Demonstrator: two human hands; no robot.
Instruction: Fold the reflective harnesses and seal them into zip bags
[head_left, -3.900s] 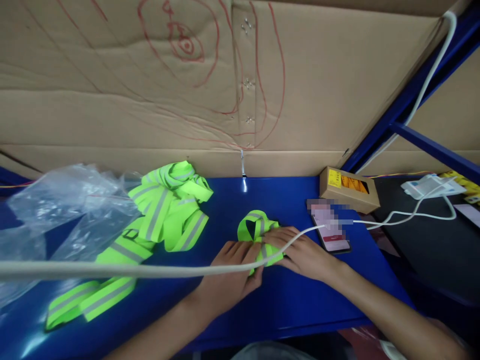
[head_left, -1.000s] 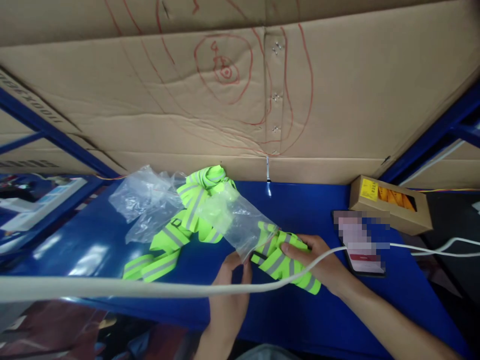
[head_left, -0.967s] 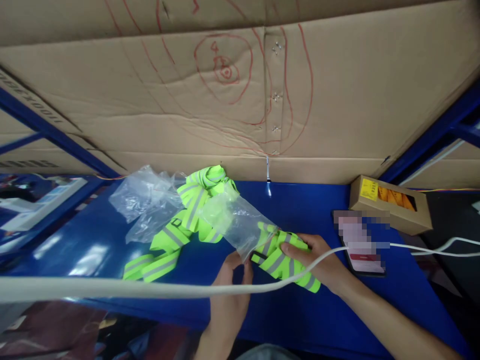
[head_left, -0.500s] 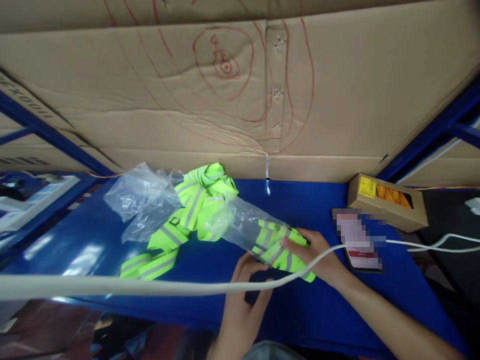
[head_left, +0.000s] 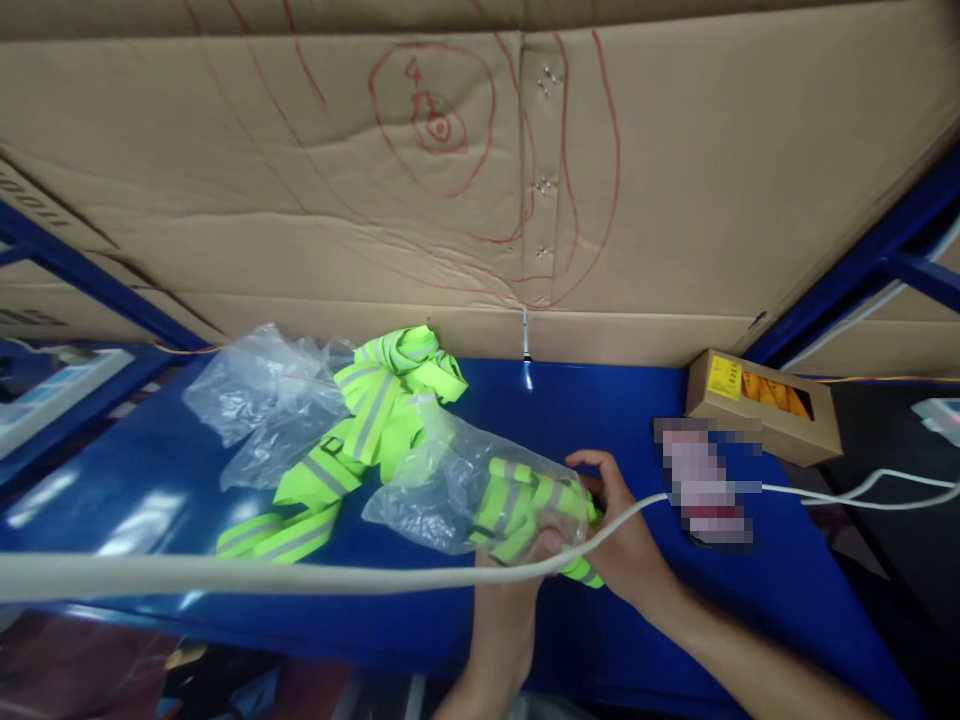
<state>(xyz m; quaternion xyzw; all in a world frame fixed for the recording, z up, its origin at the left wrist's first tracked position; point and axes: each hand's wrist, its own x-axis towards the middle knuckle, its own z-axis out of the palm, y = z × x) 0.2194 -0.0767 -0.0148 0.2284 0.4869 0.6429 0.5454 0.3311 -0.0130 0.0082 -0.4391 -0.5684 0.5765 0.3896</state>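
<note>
Glossy blue table, matt brown cardboard, crinkled clear plastic

Reflective neon-yellow strap bundles number two: one folded bundle at the fingers and one loose heap beyond them to the left. Clear plastic bags: at least two, one bag touching the fingers and a crumpled one farther left; overlap hides whether that is more. Right of the fingers: one smartphone and one windowed cardboard box, its orange items too unclear to count.
</note>
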